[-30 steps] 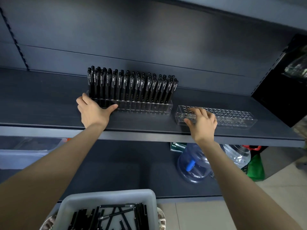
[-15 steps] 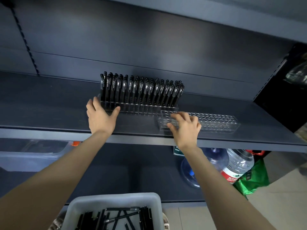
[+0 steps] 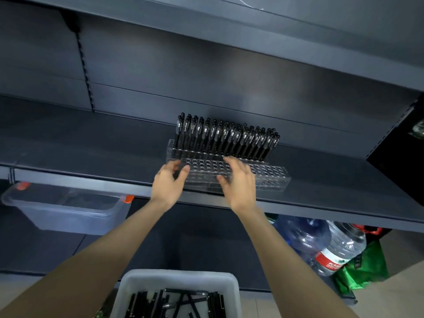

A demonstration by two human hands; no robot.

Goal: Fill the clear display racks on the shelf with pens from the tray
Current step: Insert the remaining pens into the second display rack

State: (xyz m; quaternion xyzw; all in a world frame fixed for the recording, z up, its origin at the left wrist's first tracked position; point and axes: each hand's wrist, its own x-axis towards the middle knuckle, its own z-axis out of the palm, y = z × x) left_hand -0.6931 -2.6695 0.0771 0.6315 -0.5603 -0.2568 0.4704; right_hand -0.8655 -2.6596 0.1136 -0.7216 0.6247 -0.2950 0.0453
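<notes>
A clear rack full of black pens (image 3: pixel 227 138) stands upright on the dark shelf (image 3: pixel 80 145), toward the back. Directly in front of it lies an empty clear rack (image 3: pixel 268 177) with rows of round holes, close to the shelf's front edge. My left hand (image 3: pixel 168 184) curls around the empty rack's left end, slightly blurred. My right hand (image 3: pixel 238 182) grips its middle, fingers over the top and thumb at the front. At the bottom, a white tray (image 3: pixel 179 277) holds several loose black pens (image 3: pixel 174 304).
Below the shelf sit a clear storage bin with orange clips (image 3: pixel 68 210) at left, and large water bottles (image 3: pixel 321 244) and a green bag (image 3: pixel 367 267) at right. Another shelf (image 3: pixel 298 42) hangs overhead. A black panel (image 3: pixel 401 157) bounds the right side.
My right hand has slid the empty rack leftward until it sits in front of the full rack. My left hand has left the full rack's corner and taken the empty rack's left end.
</notes>
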